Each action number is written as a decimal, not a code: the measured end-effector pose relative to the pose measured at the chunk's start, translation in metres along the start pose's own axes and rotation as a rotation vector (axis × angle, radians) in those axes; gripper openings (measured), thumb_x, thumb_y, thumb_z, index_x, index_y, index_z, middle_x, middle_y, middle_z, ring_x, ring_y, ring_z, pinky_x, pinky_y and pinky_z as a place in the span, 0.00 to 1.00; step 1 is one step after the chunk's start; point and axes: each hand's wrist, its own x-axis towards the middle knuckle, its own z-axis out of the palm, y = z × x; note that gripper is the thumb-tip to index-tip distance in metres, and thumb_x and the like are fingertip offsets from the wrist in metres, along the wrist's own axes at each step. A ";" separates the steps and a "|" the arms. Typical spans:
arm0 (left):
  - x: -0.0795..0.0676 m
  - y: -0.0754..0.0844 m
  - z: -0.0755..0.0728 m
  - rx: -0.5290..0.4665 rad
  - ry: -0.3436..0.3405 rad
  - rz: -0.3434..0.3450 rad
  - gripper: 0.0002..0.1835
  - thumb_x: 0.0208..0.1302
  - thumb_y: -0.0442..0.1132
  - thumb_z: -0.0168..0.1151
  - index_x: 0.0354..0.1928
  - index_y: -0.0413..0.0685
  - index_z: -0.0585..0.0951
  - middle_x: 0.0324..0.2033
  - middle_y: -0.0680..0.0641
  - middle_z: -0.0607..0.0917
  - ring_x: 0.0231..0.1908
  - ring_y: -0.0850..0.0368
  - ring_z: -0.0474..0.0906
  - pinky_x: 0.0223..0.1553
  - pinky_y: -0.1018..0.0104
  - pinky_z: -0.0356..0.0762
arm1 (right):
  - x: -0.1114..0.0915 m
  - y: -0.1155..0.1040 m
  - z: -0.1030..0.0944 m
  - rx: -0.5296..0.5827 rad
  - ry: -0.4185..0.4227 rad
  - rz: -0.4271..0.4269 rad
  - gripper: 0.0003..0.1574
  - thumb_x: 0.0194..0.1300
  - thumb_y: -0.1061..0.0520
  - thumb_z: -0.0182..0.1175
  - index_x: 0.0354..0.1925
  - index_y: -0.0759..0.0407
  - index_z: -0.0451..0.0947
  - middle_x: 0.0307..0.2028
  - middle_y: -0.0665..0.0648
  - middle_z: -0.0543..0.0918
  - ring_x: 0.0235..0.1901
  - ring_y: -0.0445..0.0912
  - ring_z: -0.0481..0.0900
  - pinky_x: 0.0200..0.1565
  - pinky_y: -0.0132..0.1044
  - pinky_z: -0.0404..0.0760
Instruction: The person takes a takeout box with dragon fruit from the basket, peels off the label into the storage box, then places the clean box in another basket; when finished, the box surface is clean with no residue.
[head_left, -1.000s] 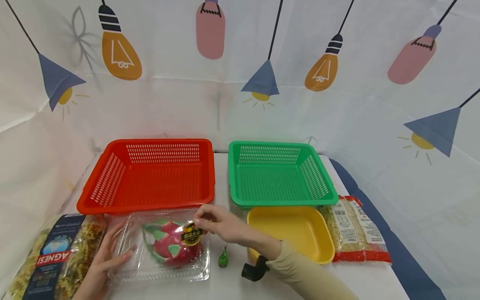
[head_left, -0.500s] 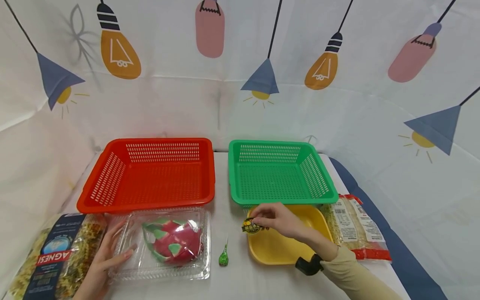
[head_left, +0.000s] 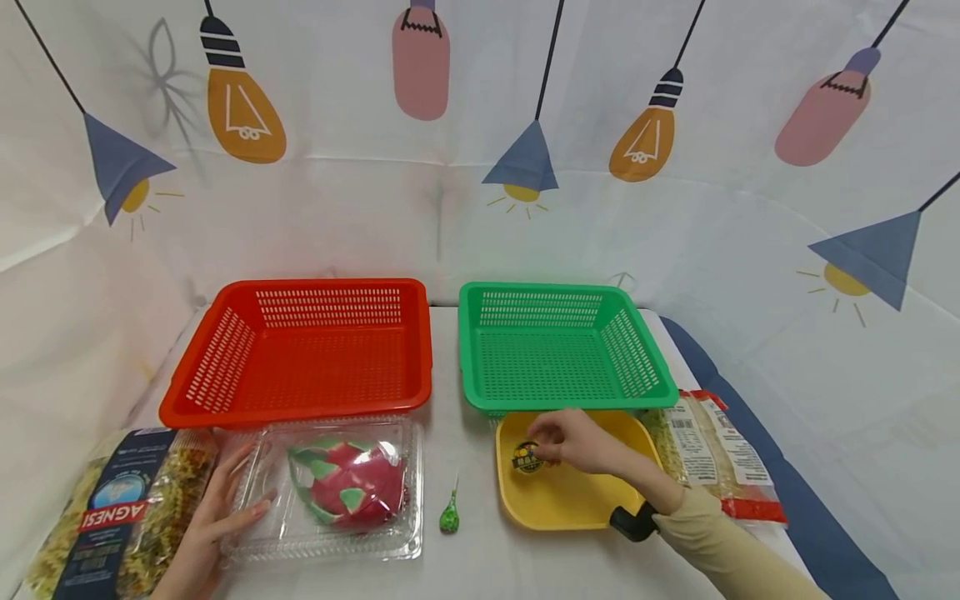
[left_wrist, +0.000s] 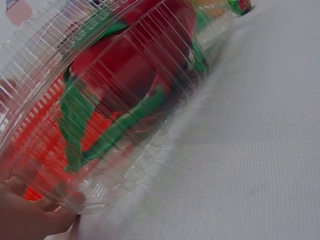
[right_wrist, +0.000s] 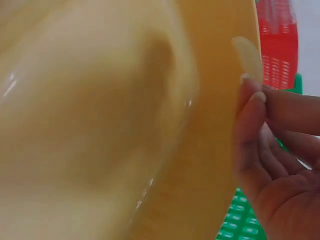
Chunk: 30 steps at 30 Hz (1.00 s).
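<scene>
In the head view my right hand [head_left: 573, 442] is above the yellow tub [head_left: 540, 508], pinching a round black-and-gold sticker [head_left: 528, 457] between thumb and fingertips. From the right wrist view, the sticker's pale back [right_wrist: 247, 56] shows beyond the fingertips, close to the tub's wall. On the left, a clear plastic clamshell box [head_left: 273, 492] encloses a pink dragon fruit [head_left: 367, 492] with green scales. My left hand [head_left: 213, 521] holds the box by its left side, thumb on the near part and fingers farther back. Part of those fingers shows through the plastic in the left wrist view.
A red basket [head_left: 322, 367] and a green basket [head_left: 547, 362] stand at the back. A green-wrapped lollipop [head_left: 449, 517] lies between box and tub. A pasta bag [head_left: 120, 517] is at far left, a red-edged food bag [head_left: 720, 458] at right.
My right hand has carried the sticker from the clamshell box's right side rightward over the yellow tub, then slightly farther in. The left hand stays on the box.
</scene>
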 end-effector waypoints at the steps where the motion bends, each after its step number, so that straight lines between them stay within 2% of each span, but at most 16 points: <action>1: 0.000 0.000 0.000 -0.001 -0.001 0.001 0.40 0.74 0.33 0.52 0.78 0.69 0.47 0.70 0.63 0.51 0.54 0.81 0.59 0.47 0.80 0.74 | 0.001 0.000 0.001 -0.020 -0.013 -0.001 0.16 0.65 0.66 0.63 0.52 0.68 0.79 0.29 0.53 0.84 0.25 0.47 0.83 0.30 0.38 0.84; 4: -0.001 0.000 -0.001 0.000 -0.003 0.006 0.40 0.74 0.33 0.51 0.78 0.69 0.46 0.70 0.63 0.51 0.55 0.80 0.58 0.47 0.80 0.75 | 0.005 -0.001 0.003 -0.080 -0.042 -0.008 0.16 0.63 0.69 0.63 0.51 0.69 0.78 0.26 0.52 0.81 0.23 0.44 0.82 0.26 0.33 0.81; 8: -0.002 0.001 -0.001 -0.004 0.000 -0.005 0.39 0.74 0.33 0.51 0.77 0.70 0.47 0.70 0.64 0.51 0.56 0.80 0.56 0.47 0.81 0.74 | 0.010 0.000 0.007 -0.142 -0.055 -0.020 0.08 0.61 0.71 0.63 0.39 0.66 0.77 0.25 0.51 0.79 0.21 0.40 0.79 0.24 0.30 0.78; 11: -0.002 0.002 -0.002 0.012 0.007 -0.028 0.39 0.74 0.34 0.51 0.77 0.72 0.47 0.70 0.65 0.51 0.58 0.79 0.53 0.47 0.81 0.72 | 0.015 0.002 0.009 -0.172 -0.061 -0.016 0.05 0.61 0.70 0.63 0.33 0.63 0.78 0.26 0.51 0.80 0.24 0.37 0.76 0.27 0.29 0.78; 13: -0.002 0.004 -0.002 0.007 0.006 -0.046 0.39 0.74 0.35 0.51 0.77 0.73 0.46 0.70 0.64 0.50 0.63 0.74 0.49 0.62 0.67 0.71 | 0.017 0.003 0.010 -0.176 -0.063 -0.011 0.05 0.61 0.70 0.63 0.32 0.62 0.81 0.28 0.51 0.83 0.25 0.37 0.77 0.29 0.29 0.78; 15: -0.001 0.005 -0.002 0.004 0.007 -0.071 0.39 0.74 0.36 0.51 0.77 0.75 0.46 0.71 0.64 0.48 0.69 0.64 0.42 0.72 0.45 0.59 | 0.019 0.004 0.011 -0.141 -0.059 0.014 0.06 0.62 0.70 0.62 0.34 0.63 0.84 0.30 0.53 0.85 0.27 0.39 0.80 0.31 0.29 0.79; 16: -0.001 0.006 -0.001 -0.003 0.006 -0.081 0.40 0.74 0.36 0.51 0.77 0.75 0.46 0.72 0.64 0.47 0.71 0.58 0.38 0.72 0.34 0.51 | 0.019 0.004 0.011 -0.125 -0.055 0.028 0.06 0.62 0.70 0.62 0.34 0.63 0.85 0.31 0.54 0.86 0.27 0.40 0.80 0.31 0.29 0.78; 18: 0.000 0.007 0.000 -0.025 0.002 -0.096 0.40 0.74 0.37 0.51 0.77 0.76 0.45 0.73 0.62 0.45 0.72 0.47 0.31 0.64 0.19 0.35 | 0.020 0.005 0.011 -0.083 -0.050 0.057 0.08 0.63 0.71 0.60 0.37 0.66 0.85 0.30 0.57 0.87 0.27 0.42 0.82 0.32 0.29 0.78; 19: 0.000 0.008 0.000 -0.026 0.003 -0.099 0.40 0.74 0.37 0.52 0.77 0.77 0.45 0.73 0.62 0.44 0.72 0.44 0.29 0.64 0.19 0.34 | 0.020 0.005 0.011 -0.074 -0.045 0.067 0.08 0.62 0.71 0.60 0.37 0.66 0.86 0.30 0.57 0.87 0.27 0.42 0.81 0.32 0.29 0.78; 21: 0.000 0.008 0.001 -0.023 0.000 -0.095 0.40 0.74 0.37 0.51 0.77 0.76 0.45 0.74 0.61 0.43 0.72 0.43 0.28 0.63 0.19 0.34 | 0.021 0.004 0.012 -0.081 -0.034 0.083 0.10 0.61 0.71 0.60 0.39 0.67 0.86 0.32 0.58 0.88 0.28 0.41 0.79 0.32 0.29 0.76; 27: -0.001 0.007 0.000 -0.012 -0.009 -0.069 0.40 0.74 0.36 0.51 0.78 0.74 0.44 0.73 0.61 0.45 0.73 0.49 0.31 0.63 0.19 0.35 | 0.023 0.003 0.014 -0.216 -0.027 0.070 0.11 0.57 0.70 0.62 0.39 0.65 0.86 0.36 0.57 0.87 0.28 0.40 0.71 0.31 0.30 0.72; 29: -0.001 0.006 0.000 0.011 -0.008 -0.066 0.40 0.75 0.37 0.51 0.77 0.74 0.45 0.73 0.62 0.46 0.72 0.56 0.36 0.71 0.34 0.50 | 0.024 0.003 0.014 -0.248 -0.033 0.062 0.11 0.56 0.70 0.62 0.38 0.65 0.86 0.36 0.57 0.87 0.28 0.40 0.71 0.31 0.30 0.72; 30: -0.001 0.005 0.000 0.007 -0.009 -0.060 0.40 0.75 0.36 0.51 0.77 0.73 0.45 0.73 0.61 0.46 0.71 0.59 0.39 0.72 0.44 0.57 | 0.024 0.004 0.015 -0.259 -0.037 0.059 0.11 0.56 0.70 0.62 0.38 0.65 0.85 0.36 0.57 0.87 0.28 0.40 0.71 0.31 0.30 0.72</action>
